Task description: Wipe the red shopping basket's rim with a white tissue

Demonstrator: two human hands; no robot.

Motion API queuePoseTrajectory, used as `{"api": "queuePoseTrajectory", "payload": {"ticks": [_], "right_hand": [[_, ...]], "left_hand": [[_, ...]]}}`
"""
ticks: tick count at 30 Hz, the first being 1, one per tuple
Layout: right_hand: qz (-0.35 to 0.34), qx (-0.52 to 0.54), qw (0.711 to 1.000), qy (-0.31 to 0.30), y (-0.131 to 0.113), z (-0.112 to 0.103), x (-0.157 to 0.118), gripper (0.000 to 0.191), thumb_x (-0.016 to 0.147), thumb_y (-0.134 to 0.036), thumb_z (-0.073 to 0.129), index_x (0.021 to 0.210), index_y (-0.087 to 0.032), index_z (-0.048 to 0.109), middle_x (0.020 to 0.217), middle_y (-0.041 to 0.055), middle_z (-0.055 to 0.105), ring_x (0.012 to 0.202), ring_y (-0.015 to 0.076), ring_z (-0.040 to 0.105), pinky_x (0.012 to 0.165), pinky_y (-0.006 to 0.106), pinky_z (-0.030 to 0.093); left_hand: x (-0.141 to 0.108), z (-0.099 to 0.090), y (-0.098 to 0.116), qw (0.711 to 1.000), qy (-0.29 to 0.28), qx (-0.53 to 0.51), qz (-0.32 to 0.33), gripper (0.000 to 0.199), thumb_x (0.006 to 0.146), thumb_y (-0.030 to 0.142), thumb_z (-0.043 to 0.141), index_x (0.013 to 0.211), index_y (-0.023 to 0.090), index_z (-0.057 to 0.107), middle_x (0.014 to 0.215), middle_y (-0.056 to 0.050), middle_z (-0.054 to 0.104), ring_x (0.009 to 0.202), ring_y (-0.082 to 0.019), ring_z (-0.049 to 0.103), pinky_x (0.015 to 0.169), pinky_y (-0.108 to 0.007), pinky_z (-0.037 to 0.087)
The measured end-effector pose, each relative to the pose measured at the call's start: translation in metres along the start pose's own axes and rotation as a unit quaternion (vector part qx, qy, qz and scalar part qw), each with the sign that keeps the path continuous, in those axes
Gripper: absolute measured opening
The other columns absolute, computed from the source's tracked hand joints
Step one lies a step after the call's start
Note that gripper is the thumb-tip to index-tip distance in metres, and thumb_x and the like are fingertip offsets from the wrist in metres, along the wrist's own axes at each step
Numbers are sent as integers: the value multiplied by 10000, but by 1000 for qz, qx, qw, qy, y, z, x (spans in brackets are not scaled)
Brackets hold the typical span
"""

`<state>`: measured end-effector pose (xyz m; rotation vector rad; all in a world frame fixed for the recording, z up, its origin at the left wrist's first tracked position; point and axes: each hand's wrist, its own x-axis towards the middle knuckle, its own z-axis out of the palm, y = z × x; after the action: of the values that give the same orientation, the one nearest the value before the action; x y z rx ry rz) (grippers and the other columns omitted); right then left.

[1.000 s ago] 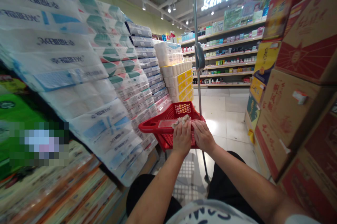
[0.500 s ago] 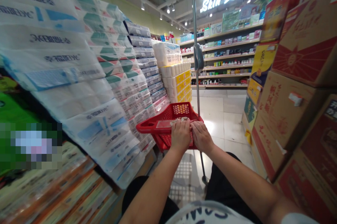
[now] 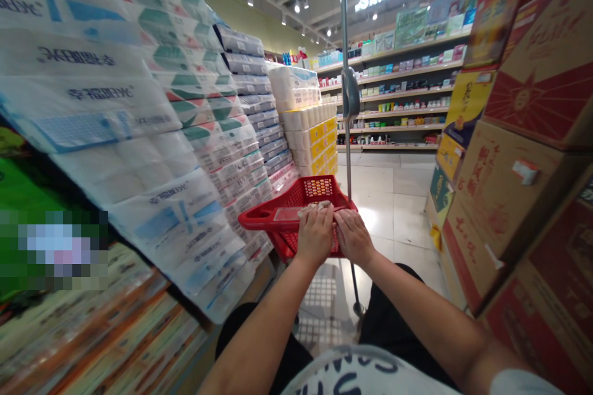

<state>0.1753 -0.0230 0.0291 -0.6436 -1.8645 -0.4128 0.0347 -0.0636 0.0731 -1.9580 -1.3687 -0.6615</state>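
A red plastic shopping cart (image 3: pixel 259 217) with a perforated basket is in front of me. My left hand (image 3: pixel 315 235) is closed over its handlebar, close to the middle. Right beside it, my right hand (image 3: pixel 353 234) curls over the right part of the same bar, the two hands touching. A crumpled whitish thing (image 3: pixel 315 207) lies at the bar by my left fingers; I cannot make out what it is. A thin metal pole (image 3: pixel 348 163) with a grey fitting (image 3: pixel 350 93) rises upright along the cart's right side.
Tall stacks of wrapped tissue packs (image 3: pixel 152 166) line the left side. Cardboard cartons (image 3: pixel 504 191) are piled on the right. A pale tiled floor (image 3: pixel 391 197) runs between them toward shelves of small goods (image 3: pixel 393 95) at the back.
The view has tilted and shifted slightly, and the stacks at both sides sit a little differently in the frame. Both hands keep their hold on the cart's handlebar.
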Motion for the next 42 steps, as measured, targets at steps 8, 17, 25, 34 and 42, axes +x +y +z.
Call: {"api": "queuePoseTrajectory", "payload": {"ticks": [8,17,25,34,42], "right_hand": [[-3,5,1000,-1,2,-5,-2,429,921,-156,401,1348,-134,444,1200,153,570,1192,269,477,1016,516,420],[-7,-3,1000,4,3,-5,-4,451,915,-147,425,1364,-115,421,1215,158,566,1214,270,461,1024,501,419],[-2,2,1000,-15,-9,-4,1,456,908,-139,415,1364,-125,428,1224,145,565,1212,267,459,1043,486,398],[11,8,1000,-26,-11,-2,2,422,918,-160,416,1336,-135,462,1223,138,572,1206,261,467,1043,480,392],[24,10,1000,-16,-11,-4,4,390,922,-168,424,1304,-136,495,1194,135,589,1185,255,484,1031,477,404]], "left_hand": [[7,0,4,1000,-10,10,-11,447,927,279,394,1360,182,450,1144,-113,643,1076,-275,536,932,-437,372],[-6,1,2,999,28,13,31,444,913,239,434,1355,194,451,1260,-94,597,1187,-268,488,980,-419,334],[10,-5,-20,999,21,-31,-20,333,935,264,397,1221,187,551,1176,-86,645,1099,-247,548,924,-418,383],[-6,-6,-27,999,39,-24,9,270,924,250,430,1130,206,599,1114,-59,668,1069,-238,562,911,-388,382],[-21,1,-25,996,73,14,43,359,901,222,471,1254,205,536,1249,-70,614,1241,-280,459,993,-423,319]]}}
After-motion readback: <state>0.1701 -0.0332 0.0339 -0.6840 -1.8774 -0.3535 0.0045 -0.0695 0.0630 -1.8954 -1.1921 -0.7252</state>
